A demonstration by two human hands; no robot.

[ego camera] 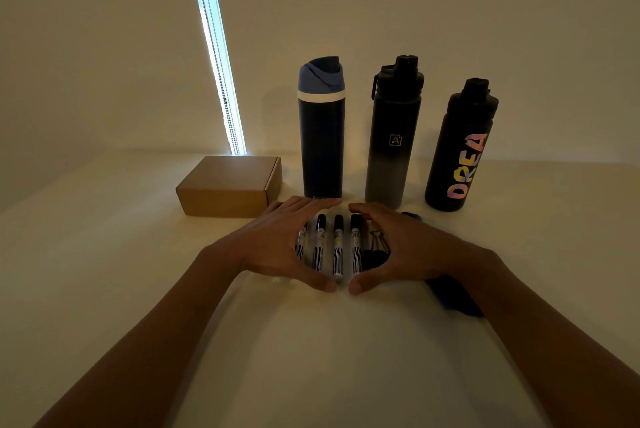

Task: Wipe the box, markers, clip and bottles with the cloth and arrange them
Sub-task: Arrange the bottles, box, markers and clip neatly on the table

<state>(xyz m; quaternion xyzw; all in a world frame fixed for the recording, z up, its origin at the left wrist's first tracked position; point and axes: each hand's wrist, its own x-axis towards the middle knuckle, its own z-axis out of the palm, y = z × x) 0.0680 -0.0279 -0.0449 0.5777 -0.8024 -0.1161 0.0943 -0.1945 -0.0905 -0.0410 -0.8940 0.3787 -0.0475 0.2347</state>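
Note:
Several black-capped markers (337, 246) lie side by side on the white table, caps pointing away. My left hand (277, 240) cups them from the left, and my right hand (401, 247) from the right, thumbs nearly meeting in front. A black binder clip (375, 247) rests beside the rightmost marker, partly under my right hand. The blue cloth (450, 296) lies under my right wrist. Behind stand a brown cardboard box (228, 185), a navy bottle with a blue lid (322, 130), a black-to-grey bottle (393, 137) and a black bottle with colourful letters (459, 150).
A wall rises right behind the bottles, with a bright window strip and bead chain (216, 50) at the left. The white table (104, 272) stretches wide to the left and toward me.

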